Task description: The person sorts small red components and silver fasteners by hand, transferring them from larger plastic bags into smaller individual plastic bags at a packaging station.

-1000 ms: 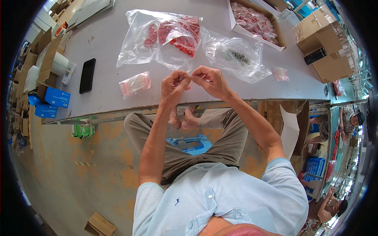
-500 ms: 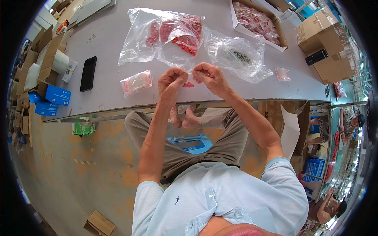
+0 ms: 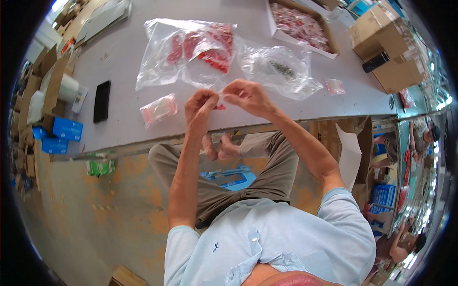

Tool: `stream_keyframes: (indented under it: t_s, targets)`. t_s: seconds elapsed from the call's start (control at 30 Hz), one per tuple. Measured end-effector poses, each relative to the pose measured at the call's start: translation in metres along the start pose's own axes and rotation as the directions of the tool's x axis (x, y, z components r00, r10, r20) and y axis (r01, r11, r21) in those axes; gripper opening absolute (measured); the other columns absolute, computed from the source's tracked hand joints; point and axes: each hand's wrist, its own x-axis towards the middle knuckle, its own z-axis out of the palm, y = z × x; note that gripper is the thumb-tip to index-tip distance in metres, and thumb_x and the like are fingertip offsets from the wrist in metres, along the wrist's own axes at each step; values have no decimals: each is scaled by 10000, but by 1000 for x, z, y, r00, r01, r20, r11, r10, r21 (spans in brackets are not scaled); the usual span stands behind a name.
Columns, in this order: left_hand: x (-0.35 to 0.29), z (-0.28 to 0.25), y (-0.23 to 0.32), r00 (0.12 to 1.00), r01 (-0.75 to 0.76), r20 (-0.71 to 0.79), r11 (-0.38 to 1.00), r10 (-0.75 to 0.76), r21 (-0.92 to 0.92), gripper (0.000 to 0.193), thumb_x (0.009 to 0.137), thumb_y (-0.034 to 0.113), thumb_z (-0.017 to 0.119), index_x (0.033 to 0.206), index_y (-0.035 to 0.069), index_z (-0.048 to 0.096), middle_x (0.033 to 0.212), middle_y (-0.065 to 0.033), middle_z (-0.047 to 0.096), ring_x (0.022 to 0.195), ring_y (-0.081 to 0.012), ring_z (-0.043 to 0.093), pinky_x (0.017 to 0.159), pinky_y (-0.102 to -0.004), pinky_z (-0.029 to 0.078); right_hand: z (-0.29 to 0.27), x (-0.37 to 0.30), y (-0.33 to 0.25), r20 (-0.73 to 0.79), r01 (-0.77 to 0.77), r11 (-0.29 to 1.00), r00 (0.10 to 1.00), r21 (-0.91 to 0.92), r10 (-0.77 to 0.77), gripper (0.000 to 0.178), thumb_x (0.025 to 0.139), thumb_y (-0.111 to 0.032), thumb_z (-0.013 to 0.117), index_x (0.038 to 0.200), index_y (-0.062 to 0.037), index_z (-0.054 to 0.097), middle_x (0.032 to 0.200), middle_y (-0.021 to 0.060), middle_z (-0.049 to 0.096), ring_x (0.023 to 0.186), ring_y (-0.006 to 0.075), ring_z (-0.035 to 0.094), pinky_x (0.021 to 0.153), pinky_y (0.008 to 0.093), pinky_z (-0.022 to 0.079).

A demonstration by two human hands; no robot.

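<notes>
Above the near edge of the table, my left hand (image 3: pixel 201 106) is closed in a pinch. My right hand (image 3: pixel 250 98) faces it with thumb and fingers bent together, their tips close to the left ones. Whatever is pinched between them is too small and pale to make out. Just beneath the fingertips lie small red pieces (image 3: pixel 219 107). Beyond my hands a large clear bag (image 3: pixel 157 62) holds many red pieces (image 3: pixel 217 59). To its right, another clear bag (image 3: pixel 305 76) contains small dark metallic parts (image 3: pixel 282 69).
A pack of small clear bags (image 3: pixel 159 109) lies left of my hands, a small packet (image 3: pixel 335 86) to the right. Farther left is a black phone (image 3: pixel 101 101) near blue boxes (image 3: pixel 67 128). A carton of filled packets (image 3: pixel 303 28) and a cardboard box (image 3: pixel 389 47) stand back right.
The view has shifted slightly. My hands stay close together over the red pieces, and the fingers of my right hand have straightened a little.
</notes>
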Motion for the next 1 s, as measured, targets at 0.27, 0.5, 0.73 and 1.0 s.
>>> stream_keyframes:
  t_s: [0.27,0.5,0.73,1.0]
  targets:
    - [-3,-2,1,999,-14,47,994,9,106,98,956,77,718,1021,5,720,861,2,672,798,-82,606,753,-232,490,-25,-6,-14,253,-46,997,966,-53,59,126,946,-142,733,997,-27,721,785,8,685,697,70,599,619,255,501]
    - [-3,1,-3,999,-30,39,992,26,121,132,967,108,736,1055,16,701,874,-6,670,796,-92,608,758,-239,495,-155,19,7,-218,-154,925,946,347,239,133,937,-110,665,1035,-47,730,783,49,705,592,91,619,507,249,506]
    - [-2,-1,-9,998,-54,27,986,50,159,84,983,85,708,1022,12,697,862,-1,665,778,-85,597,739,-240,490,-157,-6,1,-151,-243,963,954,114,259,276,963,-168,680,1189,-10,686,911,87,755,673,109,666,552,244,548]
    - [4,-2,-26,999,37,-10,988,-36,152,56,967,58,724,1002,18,708,864,21,666,775,-65,593,731,-226,498,-45,-66,-242,282,867,491,494,-89,-822,207,897,-108,713,1088,-28,702,913,66,669,623,167,580,511,298,467]
